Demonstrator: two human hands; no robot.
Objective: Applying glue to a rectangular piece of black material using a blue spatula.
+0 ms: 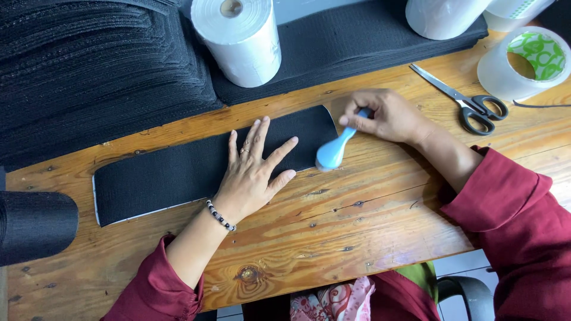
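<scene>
A long black fabric strip [160,172] with a white backing edge lies flat across the wooden table [333,220]. My left hand [253,169] rests flat on the strip, fingers spread, pressing its right half down. My right hand [380,114] grips the handle of a light blue brush [333,150], whose head touches the table at the strip's right end.
A tall stack of black fabric strips [89,65] fills the back left and back. A white roll [238,38] stands on it. Black-handled scissors [467,98] and clear tape rolls [526,65] lie at the right. A black roll [33,224] sits at the left edge.
</scene>
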